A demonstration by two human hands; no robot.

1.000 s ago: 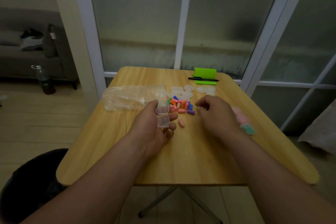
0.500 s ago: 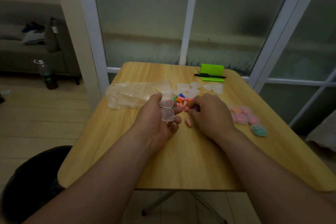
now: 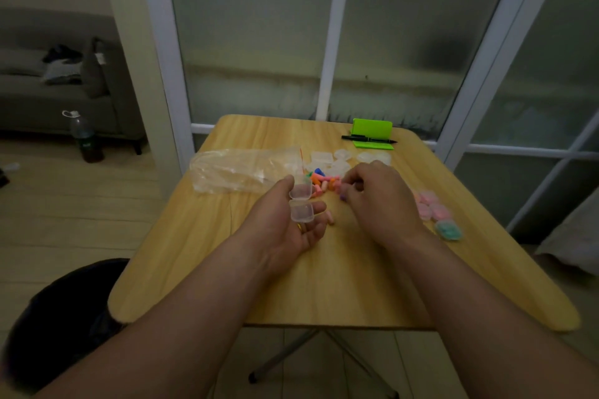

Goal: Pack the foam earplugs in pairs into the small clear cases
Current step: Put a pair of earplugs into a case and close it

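Observation:
My left hand (image 3: 285,220) holds an opened small clear case (image 3: 301,204) between thumb and fingers, lid hinged upward. Just beyond it lies a pile of coloured foam earplugs (image 3: 321,181) on the wooden table (image 3: 201,253). My right hand (image 3: 379,197) hovers at the pile's right edge, fingers curled and pinching a purple earplug (image 3: 343,197). One pink earplug (image 3: 330,217) lies alone between the hands. Empty clear cases (image 3: 337,162) sit behind the pile. Filled cases, pink (image 3: 431,207) and one teal (image 3: 449,230), lie to the right.
A crumpled clear plastic bag (image 3: 240,172) lies left of the pile. A green phone stand with a black pen (image 3: 369,138) sits at the far edge. A dark bin (image 3: 58,311) stands at the lower left; a bottle (image 3: 84,136) stands on the floor.
My right hand has lifted slightly from the pile, now pinching a purple earplug. The left hand keeps holding the open case, nearly still.

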